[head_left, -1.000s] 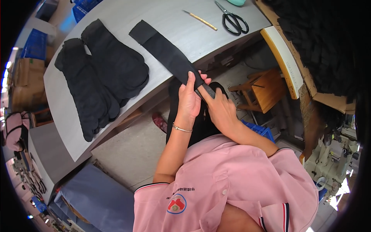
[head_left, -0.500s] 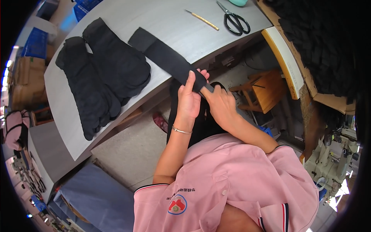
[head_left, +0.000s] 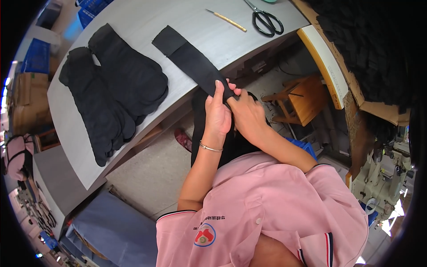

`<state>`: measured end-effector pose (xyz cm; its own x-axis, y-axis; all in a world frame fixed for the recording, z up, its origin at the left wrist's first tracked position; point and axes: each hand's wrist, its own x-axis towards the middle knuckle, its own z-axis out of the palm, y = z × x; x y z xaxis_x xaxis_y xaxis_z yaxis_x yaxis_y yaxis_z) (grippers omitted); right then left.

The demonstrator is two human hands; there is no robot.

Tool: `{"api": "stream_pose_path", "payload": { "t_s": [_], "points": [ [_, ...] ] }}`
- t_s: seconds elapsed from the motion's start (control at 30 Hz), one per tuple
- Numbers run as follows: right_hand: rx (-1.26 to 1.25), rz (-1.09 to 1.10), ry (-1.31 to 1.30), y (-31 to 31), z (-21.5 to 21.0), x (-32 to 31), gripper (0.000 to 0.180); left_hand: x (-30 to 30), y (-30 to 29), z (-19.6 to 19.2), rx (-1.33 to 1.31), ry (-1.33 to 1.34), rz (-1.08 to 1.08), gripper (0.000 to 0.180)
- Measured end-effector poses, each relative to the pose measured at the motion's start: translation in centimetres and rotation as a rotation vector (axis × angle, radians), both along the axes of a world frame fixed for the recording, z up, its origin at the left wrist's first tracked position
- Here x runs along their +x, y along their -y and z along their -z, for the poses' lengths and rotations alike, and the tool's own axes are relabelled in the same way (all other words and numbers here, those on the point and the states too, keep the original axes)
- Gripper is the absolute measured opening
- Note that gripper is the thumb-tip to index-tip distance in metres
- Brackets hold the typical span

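Grey and broad, the worktable (head_left: 133,26) curves across the head view, with two stacks of black fabric pieces (head_left: 111,98) lying side by side on its left part, and black-handled scissors (head_left: 266,20) and a thin yellow stick (head_left: 225,20) at its far edge. A long black fabric strip (head_left: 191,60) lies slantwise on the table, its near end hanging over the edge. The left hand (head_left: 218,113) is closed around that near end, fingers wrapped over it. The right hand (head_left: 247,115) pinches the same end just beside the left, thumb and forefinger shut on the cloth. Compared with half a second ago, the strip has slid nearer the person and both hands grip closer together. A wooden stool (head_left: 298,98) stands on the floor below.
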<state>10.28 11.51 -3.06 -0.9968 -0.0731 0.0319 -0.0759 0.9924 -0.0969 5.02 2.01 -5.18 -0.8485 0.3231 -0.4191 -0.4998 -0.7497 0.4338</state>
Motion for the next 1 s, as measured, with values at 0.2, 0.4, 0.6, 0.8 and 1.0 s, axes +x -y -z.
{"api": "stream_pose_path", "payload": {
  "t_s": [0.2,0.4,0.6,0.8,1.0],
  "points": [
    [0.107,0.073,0.021,0.1,-0.4,2.4,0.068,0.0,0.0,0.3,-0.042,-0.044,0.011,0.038],
    [0.063,0.112,-0.135,1.7,1.7,-3.6,0.026,-0.2,-0.1,0.1,0.01,-0.111,0.024,0.036],
    [0.247,0.062,-0.071,0.4,-1.1,-0.9,0.009,-0.8,1.0,0.6,0.15,-0.037,0.05,0.043],
    [0.223,0.09,-0.114,0.1,-1.7,2.0,0.024,-1.4,0.5,1.5,0.085,0.045,0.05,0.035],
    [0.146,0.141,-0.144,0.0,-0.5,2.5,0.052,-1.1,0.3,1.4,-0.006,0.014,0.002,0.036]
  ]
}}
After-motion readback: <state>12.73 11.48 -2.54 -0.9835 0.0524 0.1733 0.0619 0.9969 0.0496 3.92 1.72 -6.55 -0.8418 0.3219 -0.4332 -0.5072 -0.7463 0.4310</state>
